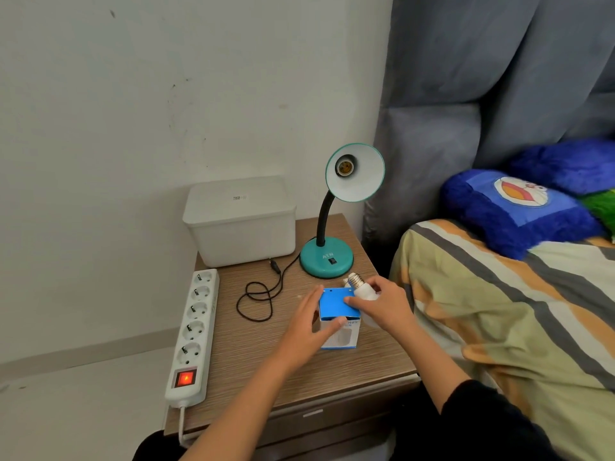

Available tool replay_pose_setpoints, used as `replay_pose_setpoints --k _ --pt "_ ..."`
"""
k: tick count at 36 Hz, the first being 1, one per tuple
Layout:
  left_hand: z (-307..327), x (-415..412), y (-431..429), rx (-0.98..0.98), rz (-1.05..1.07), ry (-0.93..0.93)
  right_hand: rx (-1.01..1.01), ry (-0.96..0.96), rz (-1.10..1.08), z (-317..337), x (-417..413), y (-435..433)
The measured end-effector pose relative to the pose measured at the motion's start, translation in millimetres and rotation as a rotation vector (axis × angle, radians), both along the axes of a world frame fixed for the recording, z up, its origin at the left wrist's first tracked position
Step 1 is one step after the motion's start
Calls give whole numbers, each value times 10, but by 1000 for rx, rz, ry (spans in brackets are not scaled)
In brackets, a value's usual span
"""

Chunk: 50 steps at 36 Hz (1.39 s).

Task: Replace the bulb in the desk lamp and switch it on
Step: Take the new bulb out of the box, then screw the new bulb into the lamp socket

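Note:
A teal desk lamp (327,257) stands at the back right of the wooden bedside table (266,371). Its shade (361,173) tilts toward me and the socket (344,167) inside holds no bulb. A blue and white bulb box (339,322) stands in front of the lamp base. My left hand (307,327) grips the box's left side. My right hand (382,306) holds a white bulb (361,287) with its metal screw base pointing up and back, while its fingers rest on the box's blue top flap. The lamp's black cord (263,296) lies coiled on the table, plug unplugged.
A white power strip (194,331) with a lit red switch (185,378) lies along the table's left edge. A white lidded plastic box (241,221) sits at the back. A bed with a striped blanket (509,314) and blue cushions is close on the right.

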<state>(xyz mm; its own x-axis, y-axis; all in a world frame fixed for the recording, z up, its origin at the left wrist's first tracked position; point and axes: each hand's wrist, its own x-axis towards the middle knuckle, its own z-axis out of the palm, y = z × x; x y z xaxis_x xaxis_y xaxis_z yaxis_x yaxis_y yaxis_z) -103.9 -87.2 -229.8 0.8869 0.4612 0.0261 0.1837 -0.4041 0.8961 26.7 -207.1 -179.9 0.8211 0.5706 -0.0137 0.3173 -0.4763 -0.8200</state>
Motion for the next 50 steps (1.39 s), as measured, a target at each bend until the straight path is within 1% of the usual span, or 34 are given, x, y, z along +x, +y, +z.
replay_pose_setpoints --k 2,6,15,22,27,32,37,41,46,50 --pt "31 5 -4 -62 14 -19 4 -4 -2 -7 -5 -8" --pt "61 26 1 -68 19 11 5 -1 -17 -14 -20 -21" --pt "47 45 -57 -220 83 -4 -2 15 -32 -95 -46 -26" --pt "72 70 -83 -228 123 17 -16 4 -15 -107 -42 -14" --pt "69 54 -156 -174 148 17 -40 -12 23 -64 -24 -37" --pt "53 52 -260 -135 158 -3 -13 -30 22 -52 -24 -60" --pt "51 53 -264 -132 177 -8 -44 -31 24 -72 -31 -63" --pt "83 44 -202 -115 161 -5 -4 -31 -14 -18 11 -83" --pt "222 56 -98 27 96 -33 42 0 -33 142 122 -96" --pt "566 204 71 109 56 -112 66 31 0 395 303 -35"
